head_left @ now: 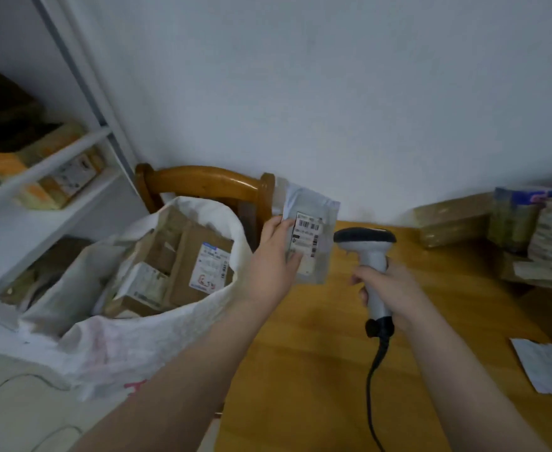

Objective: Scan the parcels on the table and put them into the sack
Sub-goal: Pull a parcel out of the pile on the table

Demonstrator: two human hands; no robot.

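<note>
From the head camera, the left hand (273, 261) holds a flat grey mailer parcel (312, 207) up above the near-left corner of the table (300, 370), between the sack (131, 347) and the scanner (366, 243). Its fingers are clamped on the parcel's left edge, with the thumb lying across the lower front face and the other fingers mostly hidden behind.

The parcel looks thin, light and limp, a soft plastic bag that would sag or slip if pinched at a corner. Holding it along one long edge with the fingers spread behind, as here, seems the sound grip.

Its long axis runs upward from the fingers, with the top leaning a little to the right. The label (307, 238) sits just right of the thumb and faces the camera.

The right hand (387, 288) is wrapped tightly around the scanner's pale handle, fingers curled across its front. The dark head sits above those fingers, just right of the parcel and not touching it. It seems turned toward the label, though I cannot tell exactly where it aims.

Cardboard boxes already fill the sack, left of the left hand. More parcels (457, 220) are stacked far right of the right hand.
</note>
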